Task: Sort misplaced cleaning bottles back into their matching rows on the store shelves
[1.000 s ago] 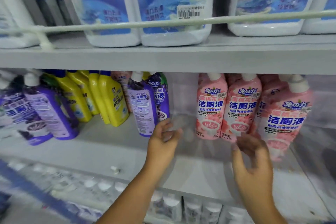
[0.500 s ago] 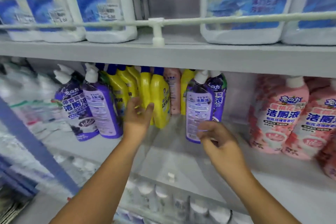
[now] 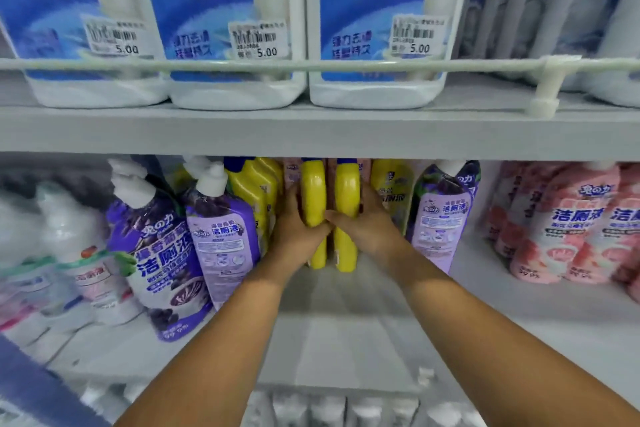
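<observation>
Two yellow bottles with blue caps stand side by side at the middle of the lower shelf [image 3: 346, 340]. My left hand [image 3: 294, 229] grips the left yellow bottle [image 3: 313, 191]. My right hand [image 3: 367, 222] grips the right yellow bottle [image 3: 346, 191]. More yellow bottles [image 3: 256, 184] stand just to the left. A pink bottle [image 3: 292, 172] shows behind them. Purple bottles stand on both sides: a purple group [image 3: 221, 236] at the left and a purple one [image 3: 441, 218] at the right.
Pink bottles [image 3: 568, 225] fill the shelf's right end and white bottles [image 3: 65, 246] the left end. Large blue-and-white jugs [image 3: 225, 21] sit on the upper shelf behind a white rail [image 3: 311, 66]. White caps [image 3: 329, 409] show on the shelf below.
The view has shifted left along the shelf. Both hands have moved from near the purple and pink bottles onto the two yellow bottles and closed around them.
</observation>
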{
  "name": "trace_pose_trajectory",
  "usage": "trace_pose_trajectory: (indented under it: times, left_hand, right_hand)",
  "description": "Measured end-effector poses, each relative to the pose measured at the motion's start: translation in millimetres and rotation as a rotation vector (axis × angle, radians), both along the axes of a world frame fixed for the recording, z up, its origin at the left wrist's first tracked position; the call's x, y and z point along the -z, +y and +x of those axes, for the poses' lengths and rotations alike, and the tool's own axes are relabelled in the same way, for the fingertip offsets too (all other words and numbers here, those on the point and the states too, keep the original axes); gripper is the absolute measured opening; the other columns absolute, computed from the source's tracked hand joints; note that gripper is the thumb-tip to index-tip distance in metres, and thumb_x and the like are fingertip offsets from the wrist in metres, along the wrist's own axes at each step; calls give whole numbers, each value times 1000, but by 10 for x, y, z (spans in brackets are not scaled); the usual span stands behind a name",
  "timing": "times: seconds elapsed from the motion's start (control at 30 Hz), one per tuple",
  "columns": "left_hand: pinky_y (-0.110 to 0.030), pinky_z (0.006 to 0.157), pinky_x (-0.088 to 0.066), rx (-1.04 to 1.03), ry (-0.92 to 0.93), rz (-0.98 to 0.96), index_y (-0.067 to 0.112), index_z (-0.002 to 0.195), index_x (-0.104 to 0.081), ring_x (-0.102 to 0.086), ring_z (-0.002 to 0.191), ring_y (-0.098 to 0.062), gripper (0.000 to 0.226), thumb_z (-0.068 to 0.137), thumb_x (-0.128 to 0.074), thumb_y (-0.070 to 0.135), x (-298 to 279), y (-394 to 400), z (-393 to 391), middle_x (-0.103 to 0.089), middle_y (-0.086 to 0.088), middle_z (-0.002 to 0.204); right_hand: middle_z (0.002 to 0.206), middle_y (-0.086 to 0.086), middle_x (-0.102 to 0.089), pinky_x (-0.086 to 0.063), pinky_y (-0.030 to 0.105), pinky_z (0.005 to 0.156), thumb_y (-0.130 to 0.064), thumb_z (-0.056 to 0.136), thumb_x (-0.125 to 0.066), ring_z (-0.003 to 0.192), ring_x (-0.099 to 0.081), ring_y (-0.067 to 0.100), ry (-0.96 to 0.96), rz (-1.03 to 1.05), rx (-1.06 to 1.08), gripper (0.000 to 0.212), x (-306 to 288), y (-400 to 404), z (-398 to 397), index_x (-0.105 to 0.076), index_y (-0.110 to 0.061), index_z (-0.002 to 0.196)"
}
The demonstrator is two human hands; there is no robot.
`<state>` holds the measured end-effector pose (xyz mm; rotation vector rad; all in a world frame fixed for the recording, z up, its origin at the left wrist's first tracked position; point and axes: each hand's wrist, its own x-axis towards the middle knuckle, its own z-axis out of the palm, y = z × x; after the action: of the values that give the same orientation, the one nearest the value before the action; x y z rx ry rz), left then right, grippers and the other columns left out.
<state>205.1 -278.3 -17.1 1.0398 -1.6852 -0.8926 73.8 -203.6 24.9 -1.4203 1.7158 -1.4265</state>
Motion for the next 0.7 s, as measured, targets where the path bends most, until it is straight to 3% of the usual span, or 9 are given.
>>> trace_pose_trajectory:
  times: [0.07, 0.13, 0.2, 0.27, 0.37, 0.5, 0.53, 0.6, 0.7]
  left_hand:
    - [-1, 68, -40, -95, -34, -4, 26, 127, -58, -64, 92, -8, 52, 79, -77, 32, -35, 48, -50, -67, 12, 101]
    - [-1, 59, -35, -169, -41, -48, 23, 110, -63, -63, 82, -11, 29, 84, -70, 35, -50, 103, -82, -65, 11, 86]
    - [-6, 66, -38, -180, -6, -54, 22, 110, -64, -61, 84, -9, 28, 85, -69, 34, -38, 155, -66, -67, 12, 91]
    - [-21, 79, -48, -173, -2, -41, 24, 116, -64, -64, 92, -12, 37, 83, -69, 39, -41, 261, -15, -71, 10, 101]
    - [-30, 84, -50, -191, -28, 34, 32, 114, -61, -62, 94, -16, 37, 83, -70, 50, -47, 571, 71, -69, 12, 103]
    - [-36, 86, -57, -244, 100, 48, 32, 109, -64, -69, 94, -12, 34, 82, -79, 45, 1, 1149, 402, -74, 13, 99]
    - [-38, 85, -58, -253, 127, 71, 32, 108, -65, -71, 93, -10, 33, 81, -81, 44, 2, 1281, 529, -75, 14, 97]
    - [-39, 82, -59, -293, 153, 103, 33, 103, -66, -73, 91, -9, 29, 80, -82, 40, -21, 1507, 784, -76, 14, 95]
    - [-29, 77, -58, -401, 142, 94, 33, 100, -67, -72, 85, -4, 25, 84, -84, 24, -109, 1764, 1179, -76, 17, 92]
  right_hand:
    - [124, -4, -67, -53, 42, 100, -32, 75, -76, 115, -64, 17, 47, 25, 55, 64, 3, 1, 87, -52, -32, 134]
    - [108, -4, -68, -55, 38, 91, -21, 80, -74, 104, -66, 19, 39, 37, 129, 53, 17, 32, 180, -54, -26, 129]
    - [102, -5, -69, -55, 36, 86, -19, 81, -75, 99, -67, 18, 37, -16, 189, 45, 35, 87, 243, -56, -22, 122]
    - [104, -2, -71, -55, 37, 88, -22, 81, -77, 100, -68, 17, 45, -59, 186, 41, 80, 156, 242, -59, -21, 118]
    - [100, 5, -70, -56, 36, 83, -41, 75, -76, 93, -68, 17, 104, -46, 190, 36, 135, 284, 172, -68, -22, 103]
    - [93, 2, -62, -40, 11, 64, -32, 79, -82, 78, -59, 10, 149, -9, 192, 26, 114, 588, 78, -60, -26, 90]
    - [91, 1, -62, -39, 11, 61, -31, 79, -82, 77, -58, 8, 147, -12, 171, 26, 107, 669, 43, -59, -25, 90]
    - [90, 0, -67, -49, 21, 66, -32, 80, -82, 81, -64, 13, 127, -25, 128, 28, 103, 791, -32, -62, -21, 95]
    - [93, -3, -73, -57, 36, 76, -28, 79, -83, 87, -70, 19, -5, -34, 113, 28, 104, 939, -148, -65, -22, 100]
